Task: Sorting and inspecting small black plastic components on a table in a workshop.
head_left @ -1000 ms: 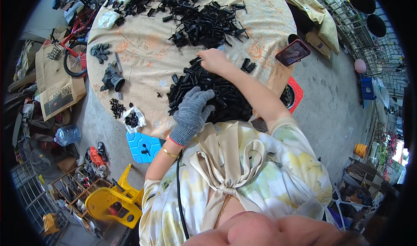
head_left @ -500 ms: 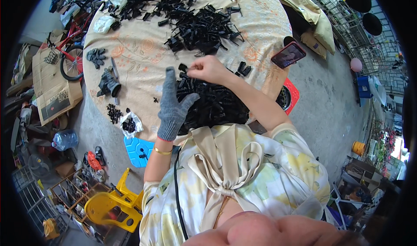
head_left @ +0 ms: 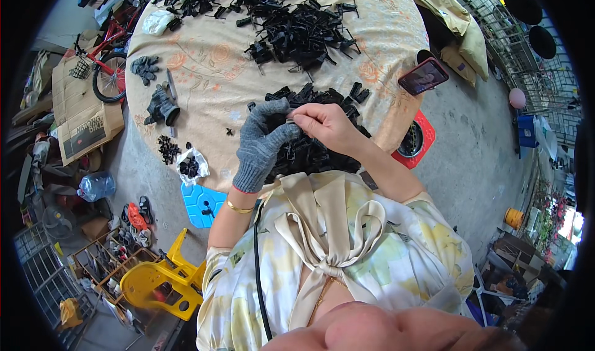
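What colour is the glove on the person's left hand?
Grey, edged in red: the glove shows best in the head view.

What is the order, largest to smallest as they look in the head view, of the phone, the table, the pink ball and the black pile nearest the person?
1. Table
2. Black pile nearest the person, partly hidden
3. Phone
4. Pink ball

We look steeply down from the person's head through a wide fisheye lens, upright, with darkness closing both sides. Nearest us, along the lower edge, is the pale floral top with a beige fabric bow point(head_left: 325, 242); beyond it, near mid-view, come the left hand in a grey knitted glove point(head_left: 263, 141) and the bare right hand point(head_left: 330, 128). We face across the round table under a peach floral cloth point(head_left: 201, 97), cropped above.
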A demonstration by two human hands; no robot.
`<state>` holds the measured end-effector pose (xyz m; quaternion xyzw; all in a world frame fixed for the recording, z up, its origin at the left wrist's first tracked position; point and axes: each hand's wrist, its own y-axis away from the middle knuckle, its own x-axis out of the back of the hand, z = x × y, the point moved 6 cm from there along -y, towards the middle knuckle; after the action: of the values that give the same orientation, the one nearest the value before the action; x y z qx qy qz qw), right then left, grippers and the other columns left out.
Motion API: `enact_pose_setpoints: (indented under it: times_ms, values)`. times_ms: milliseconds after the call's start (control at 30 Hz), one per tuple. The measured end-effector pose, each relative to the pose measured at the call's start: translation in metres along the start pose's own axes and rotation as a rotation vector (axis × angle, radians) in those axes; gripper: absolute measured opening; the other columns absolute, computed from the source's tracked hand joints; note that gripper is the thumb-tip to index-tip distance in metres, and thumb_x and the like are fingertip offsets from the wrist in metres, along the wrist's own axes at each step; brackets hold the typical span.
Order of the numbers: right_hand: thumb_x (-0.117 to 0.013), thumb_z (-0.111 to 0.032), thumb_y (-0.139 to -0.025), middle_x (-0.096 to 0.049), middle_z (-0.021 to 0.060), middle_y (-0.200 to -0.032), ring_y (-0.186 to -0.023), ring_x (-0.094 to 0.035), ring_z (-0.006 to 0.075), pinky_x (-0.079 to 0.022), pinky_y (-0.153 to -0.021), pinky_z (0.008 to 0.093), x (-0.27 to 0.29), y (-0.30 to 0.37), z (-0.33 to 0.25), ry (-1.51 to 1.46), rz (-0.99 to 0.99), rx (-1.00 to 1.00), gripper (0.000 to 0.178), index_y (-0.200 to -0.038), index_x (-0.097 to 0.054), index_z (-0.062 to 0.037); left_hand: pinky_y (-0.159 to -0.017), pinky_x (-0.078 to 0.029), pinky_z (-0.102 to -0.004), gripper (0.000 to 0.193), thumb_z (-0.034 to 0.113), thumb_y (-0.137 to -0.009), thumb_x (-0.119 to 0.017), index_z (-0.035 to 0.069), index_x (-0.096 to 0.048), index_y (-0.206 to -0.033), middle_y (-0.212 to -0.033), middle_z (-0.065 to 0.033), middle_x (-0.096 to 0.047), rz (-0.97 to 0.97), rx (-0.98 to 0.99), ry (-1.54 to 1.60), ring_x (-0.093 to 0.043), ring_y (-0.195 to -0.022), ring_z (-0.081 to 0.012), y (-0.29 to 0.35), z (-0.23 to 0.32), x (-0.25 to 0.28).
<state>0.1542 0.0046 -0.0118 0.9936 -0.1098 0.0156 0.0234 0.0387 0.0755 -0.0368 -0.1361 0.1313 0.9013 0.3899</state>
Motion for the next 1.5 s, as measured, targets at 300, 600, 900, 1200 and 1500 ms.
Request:
enact_pose_setpoints:
  times_ms: [300, 600, 900, 1200, 1500]
  values:
    - [-0.057, -0.013, -0.085, -0.051, -0.0019, -0.054, -0.05, -0.042, 0.0026, -0.035, -0.046, 0.0207, -0.002, 0.006, -0.002, 0.058, -0.063, -0.006, 0.015, -0.082, -0.063, 0.0001, -0.085, -0.047, -0.0271, 0.046, 0.0, -0.074, -0.068, 0.002, -0.049, -0.116, -0.111, -0.0068, -0.055, -0.041, -0.083, -0.208, -0.054, -0.097, -0.0137, 0.014, 0.017, -0.011]
    - [-0.054, -0.009, -0.087, -0.052, -0.0022, -0.062, -0.055, -0.044, 0.0029, -0.035, -0.048, 0.019, -0.008, 0.015, -0.006, 0.034, 0.029, -0.003, 0.015, -0.09, -0.063, 0.0026, -0.084, -0.047, -0.0271, 0.037, -0.001, -0.075, -0.067, 0.002, -0.054, -0.109, -0.109, -0.0086, -0.058, -0.016, -0.238, -0.374, -0.056, -0.096, -0.0148, 0.021, 0.026, -0.016]
    - [-0.055, -0.01, -0.087, -0.055, -0.0048, -0.065, -0.058, -0.046, 0.0028, -0.037, -0.051, 0.0185, -0.009, 0.022, 0.032, -0.344, -0.023, -0.281, 0.016, -0.095, -0.063, 0.0011, -0.08, -0.048, -0.0267, 0.038, 0.001, -0.072, -0.068, 0.002, -0.056, -0.108, -0.101, -0.0108, -0.061, -0.043, -0.526, -0.775, -0.06, -0.092, -0.0187, 0.026, 0.024, -0.024]
    - [-0.072, -0.015, -0.069, -0.06, 0.0081, -0.066, -0.057, -0.058, 0.0112, -0.045, -0.053, 0.0227, 0.007, 0.025, -0.005, 0.281, 0.249, 0.22, 0.024, -0.086, -0.063, -0.0012, -0.071, -0.047, -0.0324, 0.066, 0.006, -0.067, -0.071, 0.006, -0.043, -0.127, -0.094, -0.0117, -0.061, -0.052, -0.409, -1.098, -0.059, -0.082, -0.0267, 0.02, 0.038, -0.046]
    - [-0.069, -0.009, -0.078, -0.061, -0.0039, -0.074, -0.064, -0.049, 0.0003, -0.039, -0.055, 0.0164, 0.029, 0.032, -0.01, -0.272, -0.033, -0.014, 0.014, -0.089, -0.065, -0.0015, -0.088, -0.046, -0.0335, 0.044, 0.009, -0.075, -0.068, -0.001, -0.049, -0.113, -0.103, -0.0114, -0.059, -0.402, 0.316, 0.284, -0.058, -0.098, -0.0209, 0.029, 0.016, -0.039]
